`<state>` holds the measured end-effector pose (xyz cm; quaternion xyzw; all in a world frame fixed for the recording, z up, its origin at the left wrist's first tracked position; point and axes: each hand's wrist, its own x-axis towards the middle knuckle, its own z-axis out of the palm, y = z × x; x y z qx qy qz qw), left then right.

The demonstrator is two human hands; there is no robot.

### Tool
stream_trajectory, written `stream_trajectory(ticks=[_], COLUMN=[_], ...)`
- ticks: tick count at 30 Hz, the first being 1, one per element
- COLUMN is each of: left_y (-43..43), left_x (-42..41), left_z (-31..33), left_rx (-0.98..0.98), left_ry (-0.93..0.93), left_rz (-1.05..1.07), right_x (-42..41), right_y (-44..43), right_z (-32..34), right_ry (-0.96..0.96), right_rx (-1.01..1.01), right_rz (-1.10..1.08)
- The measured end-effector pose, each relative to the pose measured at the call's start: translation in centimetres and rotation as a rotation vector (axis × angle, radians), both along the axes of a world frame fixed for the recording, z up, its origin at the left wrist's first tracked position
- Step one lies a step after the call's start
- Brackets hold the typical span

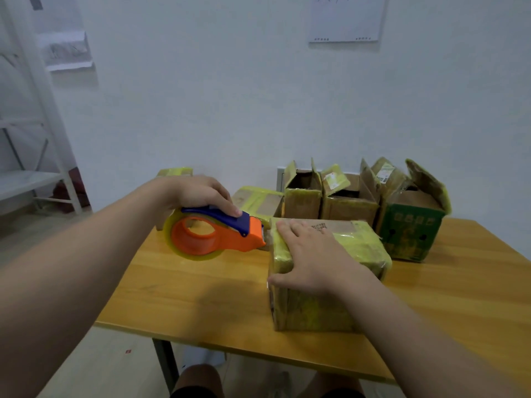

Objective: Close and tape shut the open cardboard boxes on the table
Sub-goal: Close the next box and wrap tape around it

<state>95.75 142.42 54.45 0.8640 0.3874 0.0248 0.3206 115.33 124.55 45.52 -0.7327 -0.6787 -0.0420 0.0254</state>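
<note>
Tape dispenser [230, 239]: orange body, blue handle; roll clear w/ yellow tint. Near box [330, 305]: brown cardboard, mostly under yellow-green tape, small black print on top. Green box [411, 237]: dark green, pale yellow print + black dots. Left open box [303, 203] & middle open box [349, 209]: plain brown, yellow tape along rims. Flat box [258, 199]: brown w/ yellow tape strips. Table [201, 297]: honey wood grain. Wall [201, 96], shelf [28, 179]: white. Shorts [188, 394]: black.

Three open boxes [303, 205] [349, 209] [411, 234], three taped boxes [365, 242] [258, 198] [175, 171], one tape dispenser [218, 237].
</note>
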Motion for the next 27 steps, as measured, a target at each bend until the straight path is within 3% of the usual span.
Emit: stream_trajectory(ticks=[8,13,17,27], left_y=[-2.2,-5.2,-5.3,-2.9], left_x=[5.2,8.3,7.2,1.9], left_z=[1.7,3.7,-0.5,-10.4], left_rx=[0.131,0.368,0.673,0.741], left_ry=[0.315,0.470,0.685,0.074], left_rz=[0.024,0.034,-0.008,0.258], right_x=[0.0,0.0,0.1,0.0], right_y=[0.0,-0.2,-0.5,-0.3], right_z=[-0.8,-0.7,-0.6,-1.3], right_ry=[0.007,0.016,0.032,0.035], right_rx=[0.023,0.027,0.035,0.090], right_rz=[0.024,0.045,0.056,0.020])
